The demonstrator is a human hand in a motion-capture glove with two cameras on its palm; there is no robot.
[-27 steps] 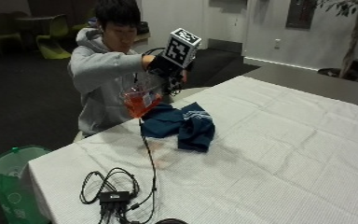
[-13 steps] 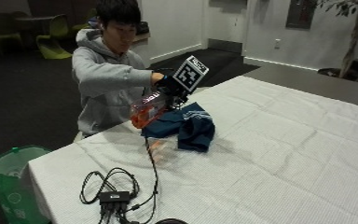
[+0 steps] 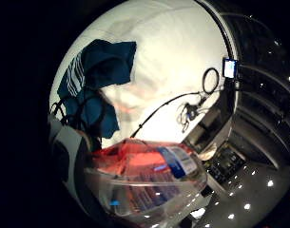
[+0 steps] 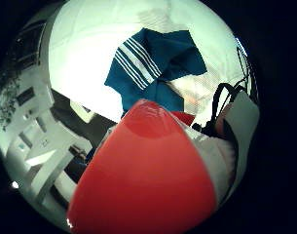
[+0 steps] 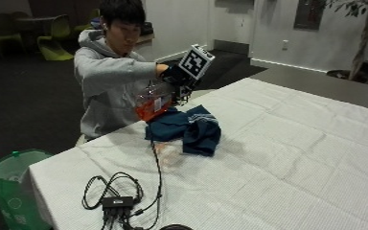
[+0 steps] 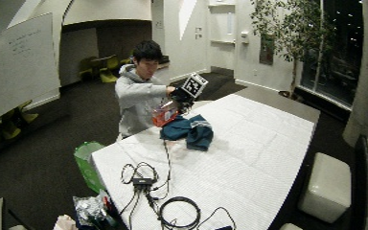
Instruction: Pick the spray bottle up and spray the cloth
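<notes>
A clear spray bottle (image 5: pixel 153 102) with orange-red liquid hangs in the air over the table's near-left edge, gripped by my gloved right hand (image 5: pixel 178 78). It is tilted towards a crumpled dark blue cloth (image 5: pixel 189 128) with white stripes, which lies on the white tablecloth just below and beside it. The bottle (image 3: pixel 144 178) fills the little finger side palm view, and its red body (image 4: pixel 148 175) fills the thumb side view, with the cloth (image 4: pixel 155 68) beyond it. In the wide view the bottle (image 6: pixel 165 112) is held above the cloth (image 6: pixel 190 130).
The white-covered table (image 5: pixel 299 158) stretches away to the right. A black cable runs from the hand to a black box with coiled wires (image 5: pixel 117 201) at the table's front. A green bin (image 5: pixel 12 187) stands on the floor to the left.
My hand has lowered and tilted the bottle forward, closer to the cloth. The cloth lies as before.
</notes>
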